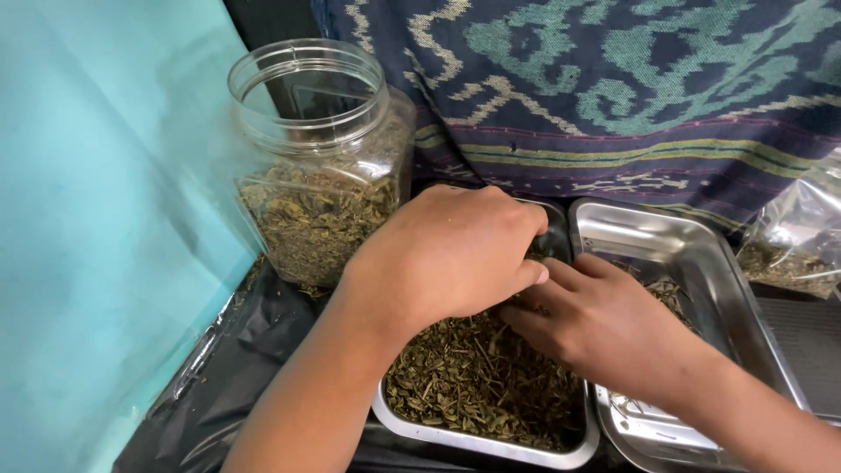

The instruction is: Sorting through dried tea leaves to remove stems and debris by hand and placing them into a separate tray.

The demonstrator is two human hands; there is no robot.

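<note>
I see dried green-brown leaves [464, 385] — flaky, with thin stems — heaped in a rectangular steel tray [491, 447] whose long axis runs away from me. My left hand [451, 250] is cupped, fingers curled down at the tray's far end; my right hand [604, 320] lies half open, fingertips in the leaves by the right rim.

left hand [451, 254] cupped, right hand [596, 320] flat, touching

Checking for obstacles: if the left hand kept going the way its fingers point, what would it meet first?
Probably the far wall of the leaf-filled steel tray; the left hand points right and away, with the emptier tray just beyond. Depth is unclear.
</note>
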